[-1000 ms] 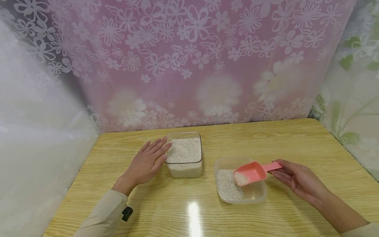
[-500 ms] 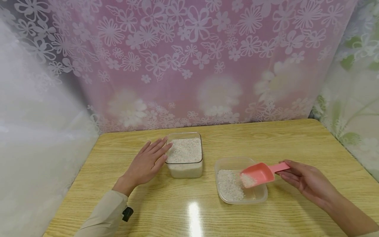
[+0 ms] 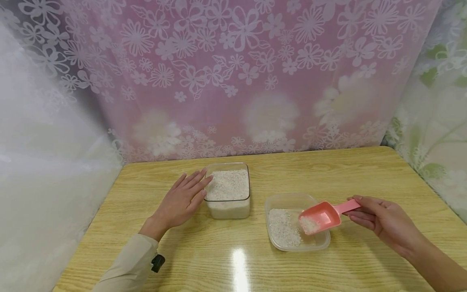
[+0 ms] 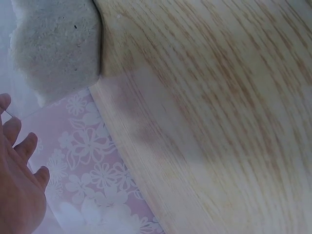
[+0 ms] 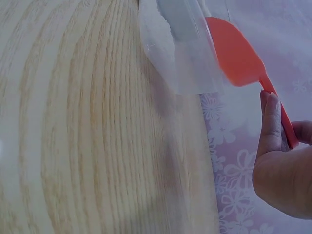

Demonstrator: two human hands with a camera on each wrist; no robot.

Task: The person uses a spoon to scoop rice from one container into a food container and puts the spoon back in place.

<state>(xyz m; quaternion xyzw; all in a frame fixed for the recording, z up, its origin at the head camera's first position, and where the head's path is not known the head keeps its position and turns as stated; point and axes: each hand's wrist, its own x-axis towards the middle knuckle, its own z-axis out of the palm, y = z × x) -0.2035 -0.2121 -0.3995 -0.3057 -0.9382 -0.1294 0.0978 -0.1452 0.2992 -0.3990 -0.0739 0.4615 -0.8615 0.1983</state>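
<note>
Shift on the right: since the frame a second ago, the right hand (image 3: 386,223) and the pink scoop (image 3: 326,215) have slid toward the person's right, so the scoop's lip has backed off to the edge of the heap in the low tub (image 3: 288,201).
Wood-grain table (image 3: 204,251): it bears the tub and the square container, the two standing apart; neither has visibly moved.
Left hand (image 3: 182,202): unmoved, fingers straight and a little spread, laid against the left side of the square container (image 3: 229,210) (steadying it, I would judge, since nothing is gripped there).
Right hand's grip: thumb and fingers pinch the end of the scoop's handle.
Square container: clear, dark-rimmed, well filled with white grains (image 3: 230,184), rice by their look.
Low tub: nearer the person and to the right, with a heap of grains (image 3: 284,229) on its left side and a barer right side.
Pink scoop: held over the tub's right half, bowl facing up; whether it touches the rim I cannot tell.
Scooped grains (image 3: 308,224): a small load lies near the lip, much the same amount as a second ago; that reads as a load being carried, not tipped out.
</note>
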